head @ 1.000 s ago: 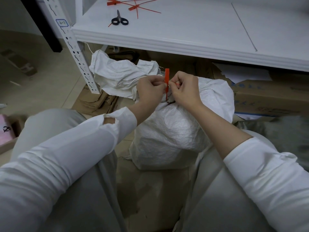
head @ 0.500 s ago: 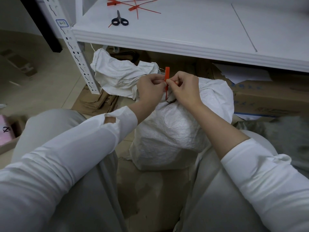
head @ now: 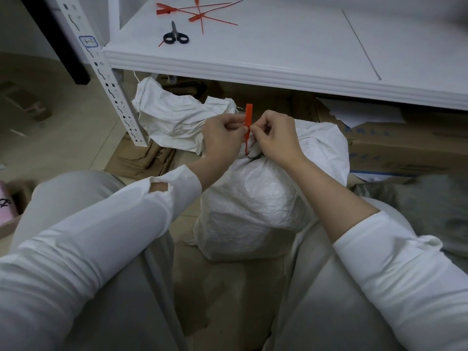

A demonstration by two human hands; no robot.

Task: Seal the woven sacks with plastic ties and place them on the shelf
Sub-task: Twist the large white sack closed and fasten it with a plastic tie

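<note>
A filled white woven sack (head: 255, 206) stands on the floor between my knees, its neck gathered at the top. An orange plastic tie (head: 247, 120) stands upright at that neck. My left hand (head: 222, 138) pinches the tie from the left and my right hand (head: 277, 136) pinches it from the right, both with curled fingers. The tie's lower end disappears between my hands at the sack's neck. An empty crumpled white sack (head: 177, 117) lies behind, under the white shelf (head: 278, 72).
On the shelf lie several spare orange ties (head: 200, 13) and black-handled scissors (head: 176, 36). A perforated white shelf post (head: 106, 79) stands at the left. Flattened cardboard (head: 141, 158) covers the floor; a cardboard box (head: 405, 148) sits at the right.
My hands stay at the sack's neck with the tie, with only small finger movements. The view has shifted slightly.
</note>
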